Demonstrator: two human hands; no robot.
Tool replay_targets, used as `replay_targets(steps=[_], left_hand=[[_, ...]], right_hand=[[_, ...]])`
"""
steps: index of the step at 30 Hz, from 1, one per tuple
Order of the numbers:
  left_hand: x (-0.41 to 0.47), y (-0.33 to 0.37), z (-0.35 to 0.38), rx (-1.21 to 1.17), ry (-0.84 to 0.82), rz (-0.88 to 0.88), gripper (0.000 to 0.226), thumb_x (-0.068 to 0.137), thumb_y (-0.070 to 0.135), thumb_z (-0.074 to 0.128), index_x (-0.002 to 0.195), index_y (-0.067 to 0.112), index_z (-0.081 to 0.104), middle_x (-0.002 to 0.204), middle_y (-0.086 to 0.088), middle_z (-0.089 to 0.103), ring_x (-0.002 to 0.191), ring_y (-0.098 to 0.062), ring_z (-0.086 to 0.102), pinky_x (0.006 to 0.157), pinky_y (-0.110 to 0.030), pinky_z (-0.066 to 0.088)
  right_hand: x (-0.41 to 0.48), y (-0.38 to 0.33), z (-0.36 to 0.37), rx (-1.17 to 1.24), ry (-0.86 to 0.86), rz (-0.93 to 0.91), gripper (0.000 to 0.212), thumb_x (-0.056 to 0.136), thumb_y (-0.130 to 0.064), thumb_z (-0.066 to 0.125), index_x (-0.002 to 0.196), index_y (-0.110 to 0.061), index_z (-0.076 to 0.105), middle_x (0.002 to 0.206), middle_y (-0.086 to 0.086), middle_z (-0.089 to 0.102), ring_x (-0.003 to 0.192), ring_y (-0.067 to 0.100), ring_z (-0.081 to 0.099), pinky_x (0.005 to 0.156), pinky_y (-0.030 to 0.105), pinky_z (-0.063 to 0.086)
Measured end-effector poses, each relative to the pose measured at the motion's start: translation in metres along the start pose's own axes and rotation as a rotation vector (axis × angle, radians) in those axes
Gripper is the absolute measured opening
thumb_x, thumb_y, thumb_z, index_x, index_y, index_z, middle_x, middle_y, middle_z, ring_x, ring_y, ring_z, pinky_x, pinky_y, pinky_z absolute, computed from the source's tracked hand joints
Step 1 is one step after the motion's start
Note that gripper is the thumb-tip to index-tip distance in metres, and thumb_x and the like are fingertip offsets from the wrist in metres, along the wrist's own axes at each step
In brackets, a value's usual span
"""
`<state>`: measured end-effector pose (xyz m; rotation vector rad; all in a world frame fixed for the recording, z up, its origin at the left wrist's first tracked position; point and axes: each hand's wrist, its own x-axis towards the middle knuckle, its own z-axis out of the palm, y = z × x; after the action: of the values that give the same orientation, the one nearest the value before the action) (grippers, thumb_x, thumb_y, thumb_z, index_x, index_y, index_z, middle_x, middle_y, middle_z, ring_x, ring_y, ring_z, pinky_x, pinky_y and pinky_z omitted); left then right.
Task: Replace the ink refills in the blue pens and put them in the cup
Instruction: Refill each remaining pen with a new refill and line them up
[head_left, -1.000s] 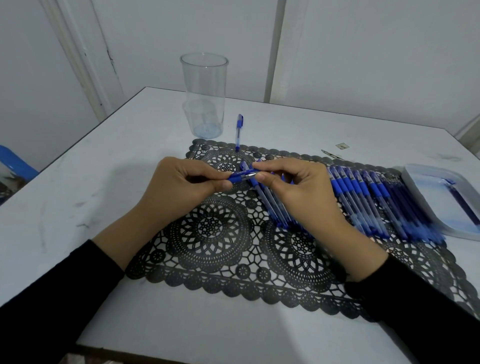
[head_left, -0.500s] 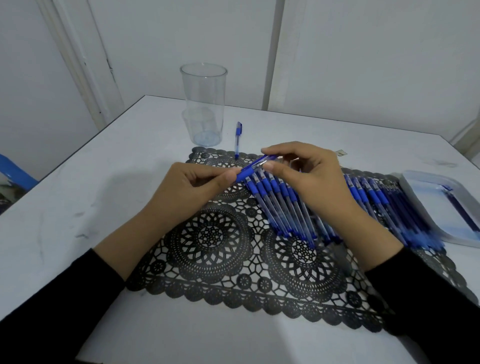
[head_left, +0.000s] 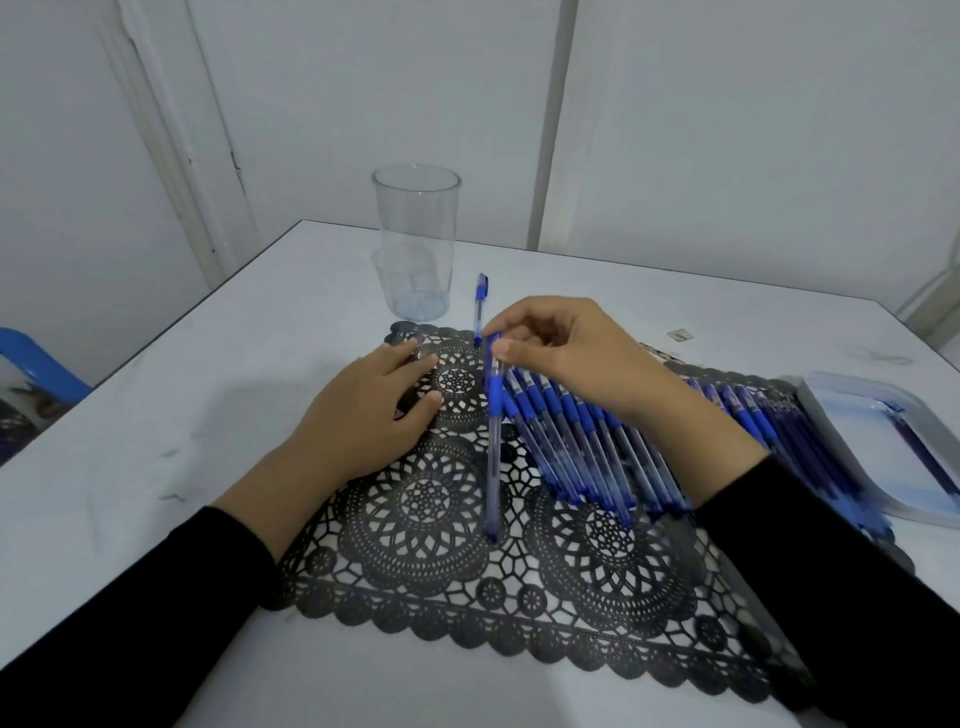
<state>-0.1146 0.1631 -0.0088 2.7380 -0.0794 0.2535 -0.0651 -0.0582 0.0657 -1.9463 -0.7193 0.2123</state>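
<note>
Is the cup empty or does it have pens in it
Empty. The clear cup stands upright with nothing visible through its walls; the nearest pen lies on the table beside it.

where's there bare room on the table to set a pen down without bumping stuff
Free: the bare table left of the black lace mat, and the strip along the near edge below it. The mat's near-left part, below the left hand, is also open. Crowded: the row of blue pens on the mat's right, running to the tray; the cup and lone pen stand behind.

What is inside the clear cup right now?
The clear cup looks empty: through its wall only its bluish base shows, no pens. The right hand holds one blue pen over the mat, not in it.
</note>
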Motion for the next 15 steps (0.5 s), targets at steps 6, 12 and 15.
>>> replay_targets(steps=[6, 12, 15], left_hand=[[-0.001, 0.000, 0.001, -0.018, -0.021, -0.020, 0.056, 0.100, 0.053, 0.041, 0.151, 0.030, 0.038, 0.162, 0.006, 0.026, 0.150, -0.017, 0.020, 0.122, -0.037, 0.018], [0.000, -0.002, 0.003, -0.034, -0.032, -0.024, 0.055, 0.100, 0.049, 0.043, 0.152, 0.032, 0.036, 0.162, 0.007, 0.024, 0.151, -0.016, 0.015, 0.123, -0.037, 0.016], [0.000, -0.001, 0.003, -0.032, -0.034, -0.025, 0.055, 0.100, 0.049, 0.043, 0.152, 0.032, 0.035, 0.162, 0.006, 0.024, 0.151, -0.016, 0.014, 0.123, -0.037, 0.015]], right_hand=[[0.025, 0.015, 0.009, -0.192, -0.142, 0.030, 0.013, 0.094, -0.017, 0.064, 0.104, -0.015, 0.070, 0.080, -0.008, 0.059, 0.071, 0.000, 0.053, 0.069, 0.007, 0.044], [0.042, 0.027, 0.006, -0.295, -0.222, 0.031, 0.014, 0.093, -0.021, 0.065, 0.105, -0.019, 0.071, 0.091, -0.005, 0.069, 0.082, 0.002, 0.060, 0.082, 0.019, 0.047], [0.048, 0.030, 0.009, -0.354, -0.244, 0.039, 0.014, 0.093, -0.023, 0.064, 0.106, -0.020, 0.071, 0.094, -0.004, 0.070, 0.080, -0.004, 0.060, 0.077, 0.014, 0.044]])
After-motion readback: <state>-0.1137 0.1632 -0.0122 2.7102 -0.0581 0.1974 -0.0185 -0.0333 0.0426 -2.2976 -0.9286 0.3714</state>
